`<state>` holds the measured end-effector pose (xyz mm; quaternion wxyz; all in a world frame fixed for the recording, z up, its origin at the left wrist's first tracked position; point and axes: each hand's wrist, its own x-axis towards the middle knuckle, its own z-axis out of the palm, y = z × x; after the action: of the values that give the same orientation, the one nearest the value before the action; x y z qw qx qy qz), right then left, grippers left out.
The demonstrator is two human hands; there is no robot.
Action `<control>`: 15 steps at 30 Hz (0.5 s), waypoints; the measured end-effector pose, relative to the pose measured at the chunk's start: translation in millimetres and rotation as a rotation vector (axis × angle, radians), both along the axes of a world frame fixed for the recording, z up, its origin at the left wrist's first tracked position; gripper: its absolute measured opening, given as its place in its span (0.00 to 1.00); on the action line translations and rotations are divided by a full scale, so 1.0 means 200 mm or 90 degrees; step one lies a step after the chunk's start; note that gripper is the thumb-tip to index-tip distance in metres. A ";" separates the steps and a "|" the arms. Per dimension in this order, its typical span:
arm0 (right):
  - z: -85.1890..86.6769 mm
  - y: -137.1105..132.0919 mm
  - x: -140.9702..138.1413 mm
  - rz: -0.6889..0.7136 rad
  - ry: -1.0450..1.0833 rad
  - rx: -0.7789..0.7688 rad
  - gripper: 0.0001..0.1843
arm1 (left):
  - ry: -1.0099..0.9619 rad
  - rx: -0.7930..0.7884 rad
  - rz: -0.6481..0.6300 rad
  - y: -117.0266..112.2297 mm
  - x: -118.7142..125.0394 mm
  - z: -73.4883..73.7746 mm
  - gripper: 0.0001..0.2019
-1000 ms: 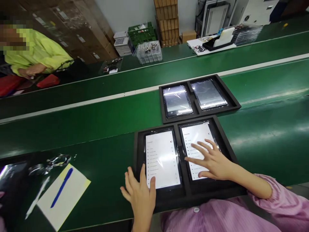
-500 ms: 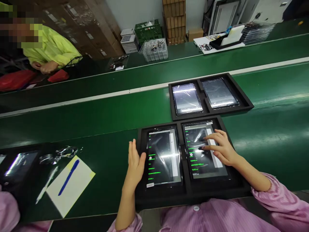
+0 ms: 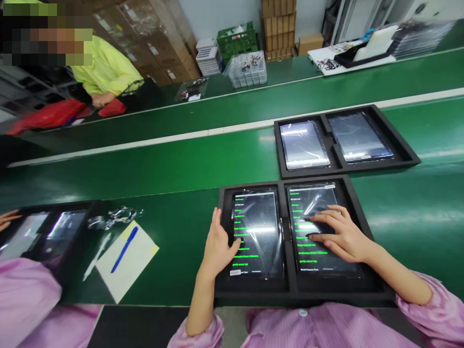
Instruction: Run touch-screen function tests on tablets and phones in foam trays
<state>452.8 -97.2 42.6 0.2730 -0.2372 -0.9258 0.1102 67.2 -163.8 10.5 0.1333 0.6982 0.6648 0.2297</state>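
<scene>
Spanning room, green belt [image 3: 145,169]; cartons [image 3: 279,24] behind; left hand [image 3: 219,244], right hand [image 3: 344,237] grip spread, empty, touching tablets [image 3: 263,217].

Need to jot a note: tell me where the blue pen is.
Head view: the blue pen lies on a white-and-yellow sheet on the green belt, left of the left hand and the near tray.

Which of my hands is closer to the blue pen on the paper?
Left. The left hand rests on the left tablet, right of the blue pen; the right hand is farther right, on the right tablet.
</scene>
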 end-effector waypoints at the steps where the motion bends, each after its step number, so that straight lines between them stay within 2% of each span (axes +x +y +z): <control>1: 0.00 0.00 0.01 -0.016 -0.005 0.011 0.26 | 0.014 -0.003 -0.009 0.00 0.00 0.00 0.46; 3: -0.01 -0.01 0.03 -0.063 0.017 0.065 0.23 | -0.007 -0.009 -0.009 -0.01 -0.01 0.00 0.44; 6: -0.02 -0.01 0.08 -0.164 0.098 0.119 0.23 | -0.112 -0.015 0.024 -0.01 -0.02 -0.01 0.37; 8: -0.03 0.00 0.10 -0.211 0.101 0.063 0.27 | -0.134 -0.002 0.050 -0.01 -0.02 0.00 0.33; 10: -0.04 0.01 0.10 -0.220 0.077 -0.015 0.28 | -0.101 0.039 0.054 0.00 0.00 0.03 0.29; 12: -0.05 0.02 0.09 -0.208 0.063 -0.061 0.29 | -0.057 0.092 0.022 0.00 0.02 0.06 0.26; 15: -0.06 0.02 0.07 -0.198 0.058 -0.066 0.30 | -0.012 0.144 -0.063 0.01 0.03 0.11 0.22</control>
<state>467.2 -93.3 30.9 0.3156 -0.3862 -0.8577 0.1250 72.8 -161.6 31.9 0.0707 0.7389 0.5978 0.3029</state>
